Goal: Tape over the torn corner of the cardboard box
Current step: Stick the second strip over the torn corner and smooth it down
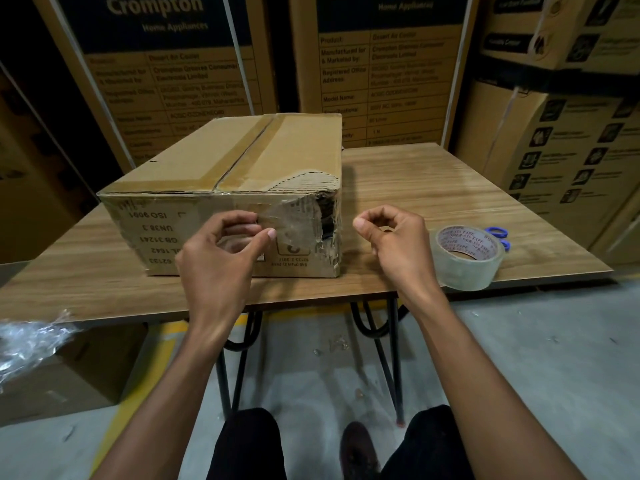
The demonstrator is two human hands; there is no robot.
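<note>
Cardboard box (pixel 221 174) sits closed on wooden table (pixel 433 181), contents hidden; near right corner torn (pixel 325 209), clear tape strip (pixel 294 226) over front face. Upside-down print reads "ISO 9001", "UN38.3". Tape roll (pixel 465 258) just right, blue-handled scissors (pixel 498 235) behind it. "Crompton Home Appliances" cartons (pixel 166 64) behind. Left hand (pixel 221 258) pinches tape edge against box; right hand (pixel 394 240) loosely curled, apparently empty, beside corner.
</note>
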